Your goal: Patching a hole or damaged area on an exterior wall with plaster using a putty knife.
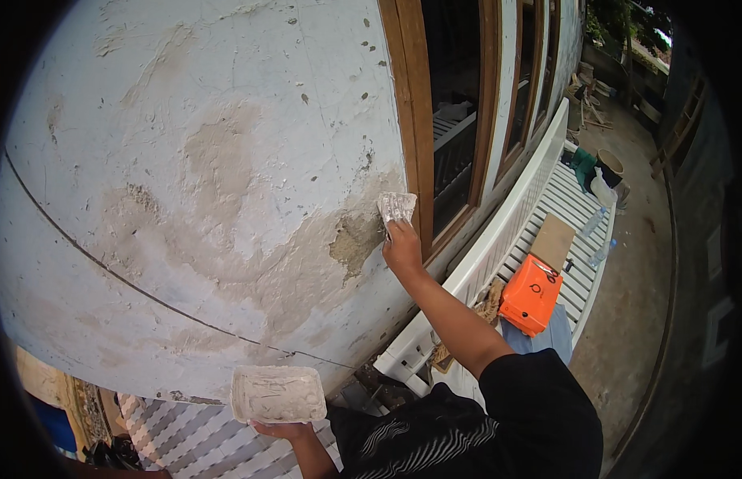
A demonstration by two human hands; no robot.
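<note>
My right hand (pixel 403 251) grips a flat putty scraper (pixel 397 207) smeared with pale filler. The scraper is at the pale blue wall (pixel 315 152), right beside the brown wooden window frame (pixel 413 104). Just left of it, a rough grey-brown patch (pixel 355 242) shows where the surface has come off, with beige smears of filler spreading around it. Lower down, my left hand (pixel 287 432) supports a shallow rectangular plastic tray (pixel 279 417) from beneath, its fingers mostly hidden under it. Pale filler coats the inside of the tray.
To the right stands a white slatted bench (pixel 511 263) bearing an orange box (pixel 532 294), scissors (pixel 551 274), a brown board (pixel 551 241) and plastic bottles (pixel 601 253). A bucket (pixel 609 164) is at its far end. A dark cable (pixel 147 297) crosses the wall.
</note>
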